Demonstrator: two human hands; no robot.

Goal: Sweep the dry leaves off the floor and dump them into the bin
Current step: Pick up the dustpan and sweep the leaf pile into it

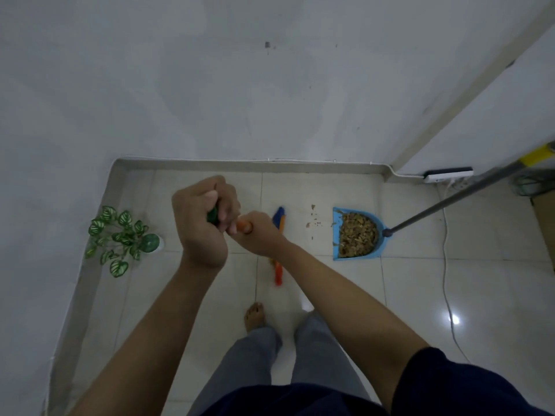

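Both hands clench the broom handle, left hand (204,217) above right hand (258,235). The last leaf crumbs (313,222) lie at three o'clock of the broom head (279,223), nearer the right hand. The leaf-filled dustpan (357,234) sits beyond, its mouth facing nine o'clock.

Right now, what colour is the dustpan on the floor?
The dustpan is light blue, full of brown dry leaves. The head view shows it.

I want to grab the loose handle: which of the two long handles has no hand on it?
The grey dustpan handle, leaning up to the right. The broom handle is gripped by both the left hand and right hand.
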